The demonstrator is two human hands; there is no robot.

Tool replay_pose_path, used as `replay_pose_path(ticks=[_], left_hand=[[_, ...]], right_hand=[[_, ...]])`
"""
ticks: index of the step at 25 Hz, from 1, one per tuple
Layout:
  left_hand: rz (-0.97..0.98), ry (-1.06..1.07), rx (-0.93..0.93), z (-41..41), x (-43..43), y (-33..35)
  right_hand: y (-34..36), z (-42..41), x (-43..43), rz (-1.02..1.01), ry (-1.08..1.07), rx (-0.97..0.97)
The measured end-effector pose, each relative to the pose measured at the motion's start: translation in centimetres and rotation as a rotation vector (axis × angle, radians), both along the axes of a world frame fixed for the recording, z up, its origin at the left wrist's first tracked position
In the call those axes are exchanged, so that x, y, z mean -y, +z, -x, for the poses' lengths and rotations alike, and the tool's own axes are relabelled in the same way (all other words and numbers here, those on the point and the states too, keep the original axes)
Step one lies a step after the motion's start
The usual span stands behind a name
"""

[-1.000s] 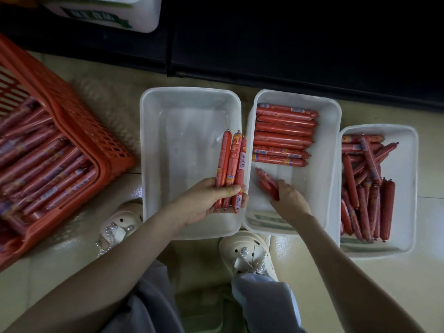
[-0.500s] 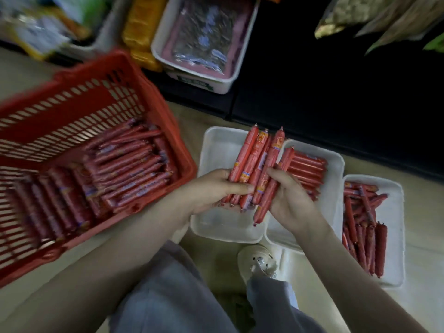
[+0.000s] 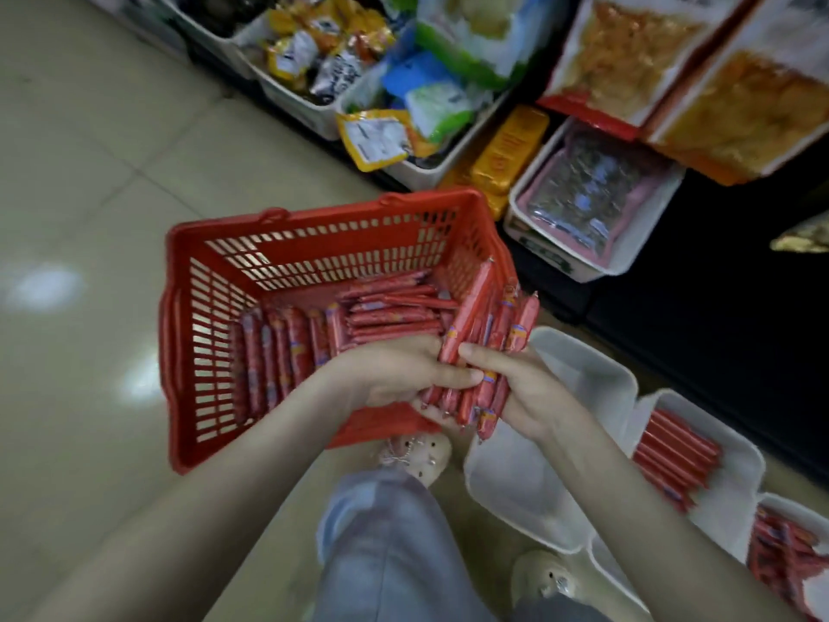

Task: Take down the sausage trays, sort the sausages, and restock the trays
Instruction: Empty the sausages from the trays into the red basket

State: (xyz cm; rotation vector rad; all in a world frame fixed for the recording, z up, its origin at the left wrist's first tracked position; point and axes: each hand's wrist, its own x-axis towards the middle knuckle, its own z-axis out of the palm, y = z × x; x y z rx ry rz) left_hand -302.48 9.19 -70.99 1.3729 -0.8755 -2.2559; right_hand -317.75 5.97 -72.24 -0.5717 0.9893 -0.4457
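Two hands hold one bundle of sausages (image 3: pixel 482 334) between them. The left hand (image 3: pixel 403 374) is closed around the lower part of the bundle, with the thumb lying across the top. The right hand (image 3: pixel 525 392) grips the same bundle from the other side, its fingers curled around it. The bundle is tilted, with its upper ends pointing away from the person, over the right wall of the red basket (image 3: pixel 215 271) and just beside the first white tray (image 3: pixel 587 379). Many more sausages (image 3: pixel 296 343) lie inside the basket, some in a row and some stacked crosswise near the right wall. The basket stands on the tiled floor (image 3: pixel 89 172). To the right, the middle tray (image 3: pixel 744 464) holds a neat row of sausages (image 3: pixel 673 455), and the last tray (image 3: pixel 800 508) holds a loose pile (image 3: pixel 776 554). Behind the basket, white bins (image 3: pixel 309 105) with snack packets (image 3: pixel 332 42) stand on a low shelf.
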Motion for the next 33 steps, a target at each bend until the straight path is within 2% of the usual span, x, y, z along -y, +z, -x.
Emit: replay_pose_path(ticks=[2,6,8,10,12,13,15,16,18,20,22,27,29,31,33], left_hand=[[-0.042,-0.045,0.051,-1.9,0.3,-1.0],[-0.101,0.009,0.180,-5.6,1.0,-5.0],[-0.058,-0.039,0.394,-7.4,1.0,-7.8],[0.057,0.084,0.784,-9.5,0.7,-11.4],[0.307,0.302,1.081,-10.6,-0.2,-14.0],[0.461,0.284,1.176,-10.9,-0.6,-15.1],[0.653,0.018,1.254,-10.6,-0.9,-16.8],[0.665,-0.183,1.253,-10.3,-0.7,-17.3],[0.574,-0.529,1.262,-9.4,-0.2,-18.7],[0.472,-0.629,1.294,-8.8,0.4,-19.8],[0.447,-0.577,1.303,-8.9,1.0,-20.7],[0.440,-0.406,1.097,-10.0,1.7,-21.6],[0.461,-0.283,1.072,-10.1,1.9,-21.7],[0.478,-0.105,1.049,-10.0,2.0,-21.5],[0.530,-0.137,1.068,-9.4,1.7,-20.9]], right_hand=[[-1.3,-2.5,1.2,0.039,0.058,-0.065],[-5.4,-7.5,4.4,0.185,0.213,-0.198],[-8.0,-9.0,6.5,0.388,0.341,-0.406],[-11.5,-10.3,8.6,0.785,0.669,-0.701],[-14.0,-11.3,9.1,1.137,1.046,-0.856],[-15.2,-11.8,8.7,1.241,1.168,-0.877],[-17.0,-12.1,7.5,1.353,1.309,-0.915],[-17.6,-12.0,7.3,1.354,1.355,-0.945],[-18.5,-11.3,7.7,1.233,1.421,-0.999],[-18.9,-10.5,8.6,1.080,1.482,-0.994],[-19.2,-10.2,8.8,1.032,1.476,-0.951],[-19.3,-9.8,7.8,1.073,1.328,-0.850],[-18.9,-9.7,7.9,0.981,1.247,-0.741],[-18.2,-9.4,8.4,0.805,1.208,-0.673],[-17.8,-8.8,8.6,0.700,1.268,-0.668]])
